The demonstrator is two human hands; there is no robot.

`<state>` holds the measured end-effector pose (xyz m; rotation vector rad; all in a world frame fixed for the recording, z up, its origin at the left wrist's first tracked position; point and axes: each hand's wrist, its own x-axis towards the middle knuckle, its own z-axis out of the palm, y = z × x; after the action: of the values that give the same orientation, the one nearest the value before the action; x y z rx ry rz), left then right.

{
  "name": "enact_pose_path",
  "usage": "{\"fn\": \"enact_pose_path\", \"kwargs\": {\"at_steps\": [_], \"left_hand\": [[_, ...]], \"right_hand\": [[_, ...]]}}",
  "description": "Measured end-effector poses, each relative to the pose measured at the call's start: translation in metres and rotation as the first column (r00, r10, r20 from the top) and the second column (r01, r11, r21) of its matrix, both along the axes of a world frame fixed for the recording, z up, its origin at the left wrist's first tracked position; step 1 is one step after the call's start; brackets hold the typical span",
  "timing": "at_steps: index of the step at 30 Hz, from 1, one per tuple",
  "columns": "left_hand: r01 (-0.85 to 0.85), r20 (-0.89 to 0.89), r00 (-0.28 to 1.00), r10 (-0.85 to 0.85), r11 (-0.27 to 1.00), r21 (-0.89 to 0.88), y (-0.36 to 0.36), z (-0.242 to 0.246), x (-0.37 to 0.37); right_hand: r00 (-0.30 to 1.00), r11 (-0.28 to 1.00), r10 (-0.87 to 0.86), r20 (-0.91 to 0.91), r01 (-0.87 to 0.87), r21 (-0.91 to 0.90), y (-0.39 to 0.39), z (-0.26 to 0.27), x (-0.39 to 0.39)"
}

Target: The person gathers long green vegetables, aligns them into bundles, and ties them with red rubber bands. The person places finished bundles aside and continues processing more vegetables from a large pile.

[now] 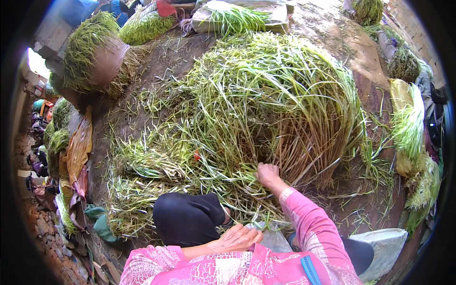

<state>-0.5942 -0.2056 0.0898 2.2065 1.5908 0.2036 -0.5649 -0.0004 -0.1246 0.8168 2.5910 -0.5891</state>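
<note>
A large heap of long-stemmed grass (249,92) lies before me, green at the blades and brown along the stems. My right hand (269,175) reaches to its near edge, fingers curled in among the stalks. The fingertips are hidden, so whether they grip any stems is unclear. To the right of that hand, a thick sheaf of brown stems (310,146) leans together. My left hand (241,238) is low by my lap, palm down with bent fingers, next to a pale sheet (272,237). What lies under its fingers cannot be seen.
Loose grass clumps (149,160) spread left of the heap. Wrapped bundles (89,53) stand at the back left. A grass bunch lies on a pale block (278,17) at the back. More bunches (409,121) line the right edge. A whitish sack (383,249) is beside my right knee.
</note>
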Motion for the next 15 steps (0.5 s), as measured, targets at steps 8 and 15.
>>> {"fn": "enact_pose_path", "kwargs": {"at_steps": [8,15], "left_hand": [[-0.030,0.040,0.999,0.030,1.000,-0.001,-0.049,-0.017,-0.012],[-0.022,0.111,0.994,0.012,0.995,0.093,-0.075,-0.012,-0.020]], "right_hand": [[0.902,0.928,-0.303,-0.308,0.205,-0.313,-0.058,0.031,0.021],[0.733,0.836,-0.541,-0.413,0.411,-0.364,-0.110,0.064,0.066]]}}
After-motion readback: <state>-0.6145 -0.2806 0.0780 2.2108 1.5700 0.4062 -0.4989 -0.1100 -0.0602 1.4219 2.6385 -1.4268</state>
